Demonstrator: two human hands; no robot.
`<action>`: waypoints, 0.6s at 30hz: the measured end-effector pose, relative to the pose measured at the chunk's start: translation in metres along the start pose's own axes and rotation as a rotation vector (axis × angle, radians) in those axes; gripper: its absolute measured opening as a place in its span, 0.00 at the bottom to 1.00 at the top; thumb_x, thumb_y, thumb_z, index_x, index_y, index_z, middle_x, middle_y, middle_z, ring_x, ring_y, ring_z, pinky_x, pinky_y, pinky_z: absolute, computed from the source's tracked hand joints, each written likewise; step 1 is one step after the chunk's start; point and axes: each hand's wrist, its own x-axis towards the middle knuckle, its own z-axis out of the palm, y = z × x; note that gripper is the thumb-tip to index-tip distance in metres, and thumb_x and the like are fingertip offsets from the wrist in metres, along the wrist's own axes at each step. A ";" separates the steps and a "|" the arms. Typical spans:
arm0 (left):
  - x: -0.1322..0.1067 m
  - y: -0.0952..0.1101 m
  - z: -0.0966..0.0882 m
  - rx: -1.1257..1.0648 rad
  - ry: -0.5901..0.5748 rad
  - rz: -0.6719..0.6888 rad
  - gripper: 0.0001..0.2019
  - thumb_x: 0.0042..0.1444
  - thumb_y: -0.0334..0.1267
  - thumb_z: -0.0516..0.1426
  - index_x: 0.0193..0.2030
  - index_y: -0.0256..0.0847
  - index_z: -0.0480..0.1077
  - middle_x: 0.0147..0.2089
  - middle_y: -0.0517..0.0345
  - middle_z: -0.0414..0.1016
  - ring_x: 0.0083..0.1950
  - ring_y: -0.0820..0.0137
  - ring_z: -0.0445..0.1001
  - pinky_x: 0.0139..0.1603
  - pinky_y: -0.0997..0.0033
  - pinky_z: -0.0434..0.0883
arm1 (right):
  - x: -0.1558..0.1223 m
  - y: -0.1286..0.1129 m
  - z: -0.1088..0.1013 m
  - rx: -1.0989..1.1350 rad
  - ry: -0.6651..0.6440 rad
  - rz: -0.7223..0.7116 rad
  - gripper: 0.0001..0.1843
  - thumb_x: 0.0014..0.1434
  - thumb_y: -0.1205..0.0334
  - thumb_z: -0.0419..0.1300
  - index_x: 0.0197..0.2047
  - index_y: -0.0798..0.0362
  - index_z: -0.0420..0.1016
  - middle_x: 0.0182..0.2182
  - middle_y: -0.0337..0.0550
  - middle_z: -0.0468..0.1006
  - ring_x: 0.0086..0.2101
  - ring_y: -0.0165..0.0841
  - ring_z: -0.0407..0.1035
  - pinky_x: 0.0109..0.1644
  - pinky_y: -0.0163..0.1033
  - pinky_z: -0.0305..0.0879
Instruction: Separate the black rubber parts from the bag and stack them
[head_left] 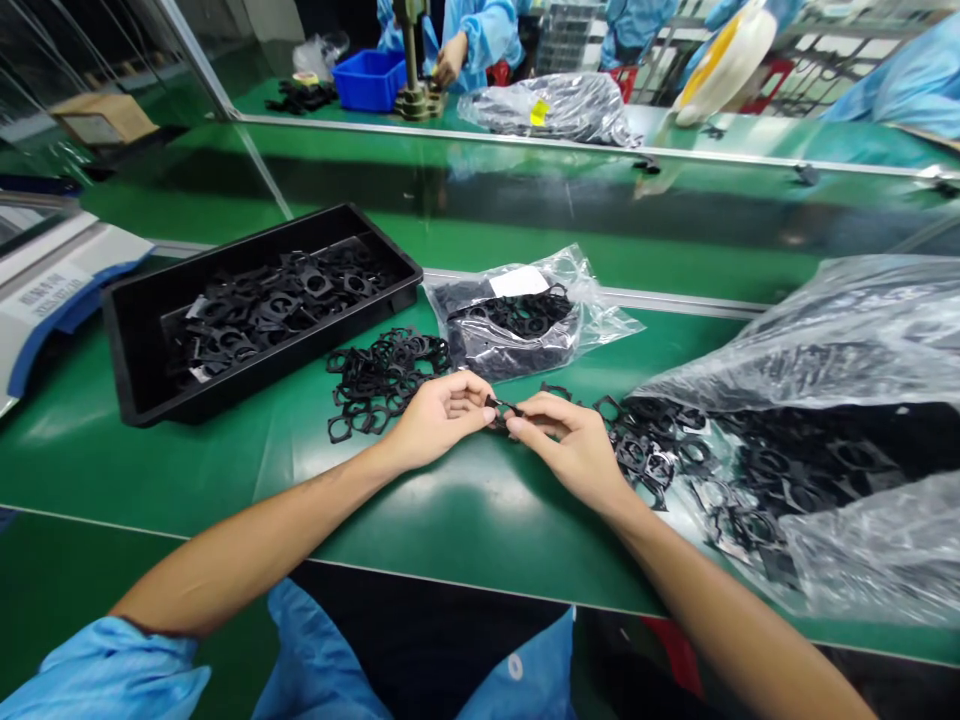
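A glossy green bench [450, 545] carries a long black tray [315, 340] heaped with dark parts. Just right of the tray lies a pile of ring-shaped pieces [386, 370]; beyond that pile, also right of the tray, sits a clear bag [487, 356] of similar parts. Well to the tray's right, a large plastic bag [840, 330] spreads out, loose black pieces [637, 450] at its mouth. Behind the tray runs another green surface, with a blue bin [371, 82] and people in blue sleeves [491, 35].

To the tray's right, on its near side, the left hand [442, 418] and right hand [574, 440] both pinch a small black part [505, 407] at the fingertips. Fingers cover much of that part, so its full shape cannot be made out. Crinkled plastic and glare blur the bags' contents. A white-and-blue machine [64, 270] left of the tray is cut off, as are the co-workers' upper bodies.
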 end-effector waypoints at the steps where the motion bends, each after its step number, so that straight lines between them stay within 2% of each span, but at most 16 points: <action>1: 0.000 0.000 0.000 -0.009 -0.004 -0.010 0.11 0.49 0.37 0.68 0.35 0.36 0.73 0.32 0.59 0.79 0.33 0.74 0.79 0.39 0.76 0.74 | 0.000 0.000 0.000 0.014 0.000 0.013 0.17 0.54 0.47 0.69 0.30 0.54 0.79 0.32 0.43 0.77 0.29 0.31 0.72 0.37 0.38 0.74; 7: 0.000 0.002 0.000 -0.151 -0.039 -0.094 0.16 0.46 0.40 0.71 0.37 0.35 0.73 0.32 0.56 0.80 0.34 0.70 0.81 0.43 0.69 0.77 | 0.000 -0.008 -0.001 0.115 -0.026 0.075 0.20 0.51 0.45 0.71 0.29 0.54 0.77 0.27 0.40 0.75 0.27 0.31 0.72 0.36 0.38 0.73; 10: -0.001 0.005 0.000 -0.203 -0.058 -0.130 0.17 0.45 0.40 0.72 0.37 0.34 0.74 0.32 0.56 0.81 0.33 0.69 0.81 0.41 0.68 0.78 | -0.001 -0.013 -0.001 0.175 -0.059 0.086 0.20 0.51 0.45 0.71 0.29 0.54 0.77 0.26 0.40 0.76 0.27 0.31 0.72 0.36 0.38 0.73; 14: -0.001 0.008 -0.001 -0.190 -0.078 -0.147 0.17 0.45 0.41 0.72 0.36 0.34 0.74 0.32 0.54 0.81 0.31 0.68 0.81 0.39 0.69 0.78 | -0.001 -0.015 -0.003 0.286 -0.136 0.106 0.17 0.50 0.48 0.73 0.29 0.55 0.79 0.27 0.40 0.77 0.27 0.29 0.71 0.36 0.36 0.72; 18: -0.005 0.010 0.004 -0.101 -0.038 -0.190 0.19 0.42 0.44 0.73 0.37 0.35 0.75 0.30 0.55 0.81 0.31 0.68 0.81 0.39 0.70 0.79 | -0.003 -0.011 -0.004 0.341 -0.157 0.155 0.16 0.51 0.51 0.73 0.30 0.55 0.79 0.27 0.39 0.78 0.27 0.27 0.72 0.36 0.34 0.69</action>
